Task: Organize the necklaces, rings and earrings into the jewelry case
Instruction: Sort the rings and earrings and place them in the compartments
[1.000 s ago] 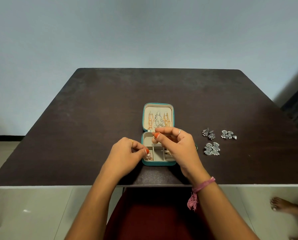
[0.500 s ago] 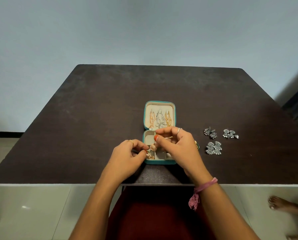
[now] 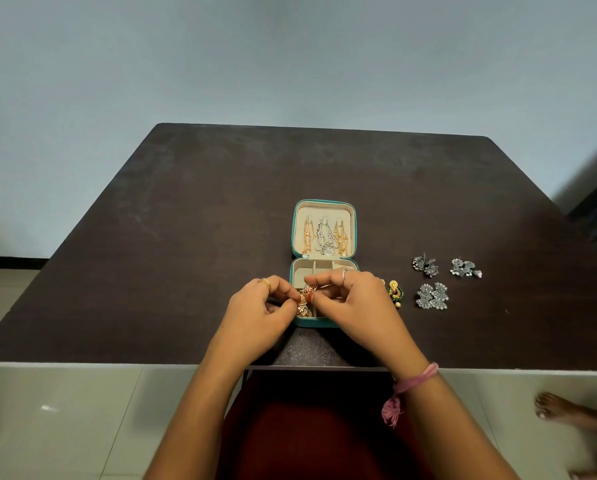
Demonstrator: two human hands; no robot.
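- The left hand (image 3: 260,308) pinches gold earrings (image 3: 304,303) over the near left compartment of the teal jewelry case (image 3: 323,263).
- The right hand (image 3: 354,299) pinches the same earrings.
- Necklaces (image 3: 325,235) hang in the far lid.
- A green-gold earring (image 3: 394,292) and silver earrings (image 3: 432,296) lie to the right on the table (image 3: 151,237).

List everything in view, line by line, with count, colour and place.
jewelry case: one, teal with cream lining, open at table centre.
necklaces: three, two gold and one silver, hanging in the lid.
rose-gold earrings: count unclear, over the front left compartment.
silver earrings: three pairs, on the table right of the case.
gold and green earring: one seen, beside the right hand.
table: one, dark brown.
left hand: pinches the rose-gold earrings.
right hand: pinches them too.
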